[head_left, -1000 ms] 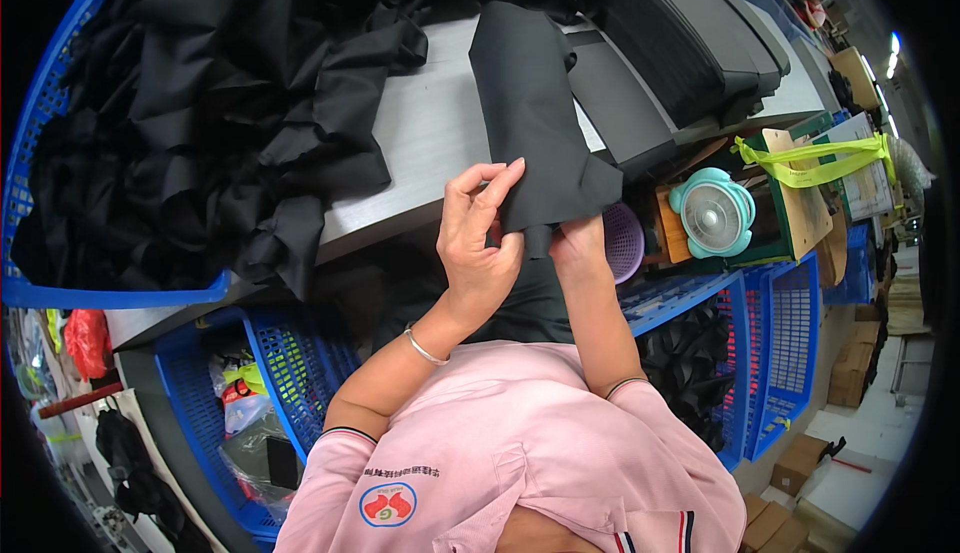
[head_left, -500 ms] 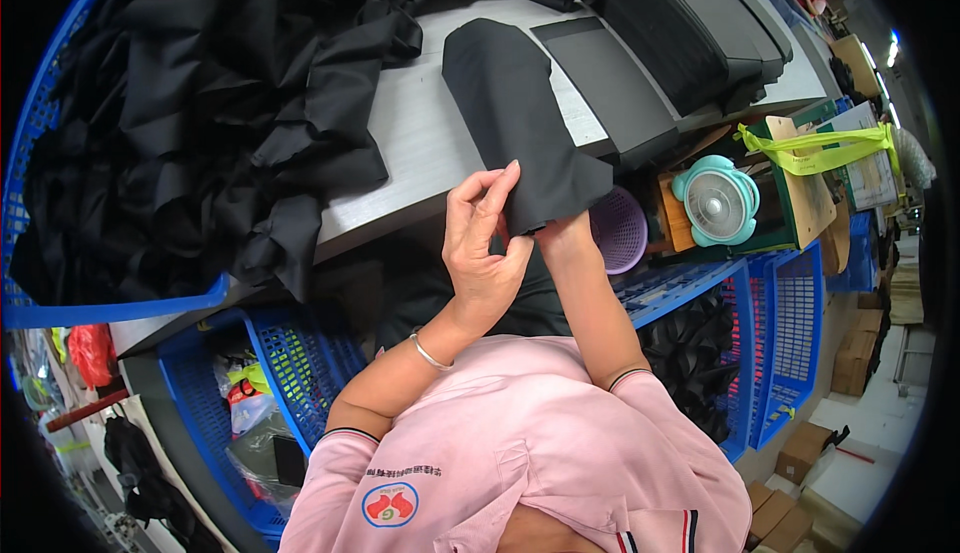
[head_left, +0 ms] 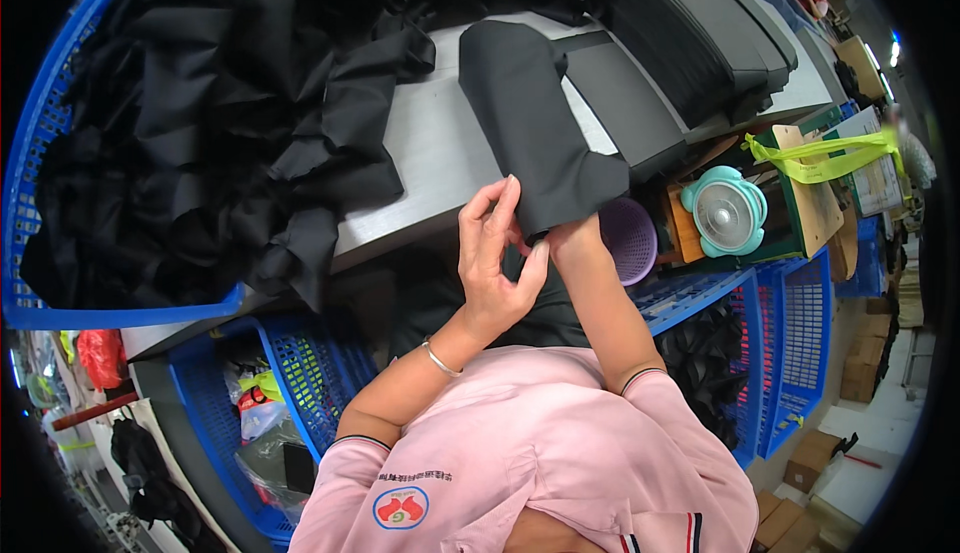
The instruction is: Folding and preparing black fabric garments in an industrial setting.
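Observation:
A long black fabric cover [head_left: 530, 113] with a rounded far end lies over the table edge, its near end bunched at my hands. My left hand [head_left: 497, 263] is at the left side of its opening, index and middle fingers stretched along the fabric edge and thumb at the near rim; it seems to grip the edge. My right hand [head_left: 572, 237] is inside the opening up to about the wrist, so its fingers are hidden under the fabric. Beside the cover lies a flat dark grey panel [head_left: 625, 93], and beyond it a stack of similar black panels [head_left: 690, 38].
A large heap of black fabric [head_left: 200, 123] fills a blue crate [head_left: 120, 315] at left. Blue baskets [head_left: 215, 433] stand below the table. At right are a purple basket [head_left: 630, 238], a turquoise fan [head_left: 727, 210] and a blue crate [head_left: 795, 353] beside black fabric pieces.
Hands and cover appear slightly farther right, along with the whole scene, as the view shifts. The grip on the cover looks nearly the same.

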Motion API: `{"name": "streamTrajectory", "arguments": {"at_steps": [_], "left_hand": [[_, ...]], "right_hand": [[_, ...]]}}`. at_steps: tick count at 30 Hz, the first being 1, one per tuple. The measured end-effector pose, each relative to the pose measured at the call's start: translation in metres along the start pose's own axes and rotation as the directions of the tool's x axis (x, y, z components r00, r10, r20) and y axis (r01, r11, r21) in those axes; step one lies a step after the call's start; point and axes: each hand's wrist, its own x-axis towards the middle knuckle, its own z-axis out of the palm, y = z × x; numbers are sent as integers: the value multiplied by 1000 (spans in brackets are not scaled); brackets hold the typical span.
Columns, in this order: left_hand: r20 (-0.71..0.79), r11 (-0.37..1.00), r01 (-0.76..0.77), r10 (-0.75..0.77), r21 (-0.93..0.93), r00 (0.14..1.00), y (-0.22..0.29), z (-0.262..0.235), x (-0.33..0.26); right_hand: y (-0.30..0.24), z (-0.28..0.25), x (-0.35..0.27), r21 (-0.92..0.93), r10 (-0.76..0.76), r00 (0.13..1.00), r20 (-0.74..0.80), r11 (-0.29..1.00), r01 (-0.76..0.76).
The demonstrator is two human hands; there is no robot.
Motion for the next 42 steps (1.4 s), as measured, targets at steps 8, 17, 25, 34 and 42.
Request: {"name": "streamTrajectory", "arguments": {"at_steps": [8, 17, 25, 34, 42], "left_hand": [[-163, 946, 247, -215, 211, 963, -32, -23, 2], [76, 566, 691, -746, -449, 661, -66, -11, -20], [281, 375, 726, -744, -576, 607, -69, -1, -18], [344, 262, 756, -768, -600, 540, -71, 3, -17], [418, 367, 811, -716, -457, 559, -77, -6, -27]], "right_hand": [[19, -10, 26, -237, -376, 926, -35, 903, 358], [36, -40, 17, -664, -381, 548, 745, -509, 548], [37, 4, -5, -716, -338, 657, 674, -517, 469], [25, -1, -14, -715, -106, 788, 606, -505, 483], [33, -17, -4, -545, -58, 710, 702, -685, 484]]}}
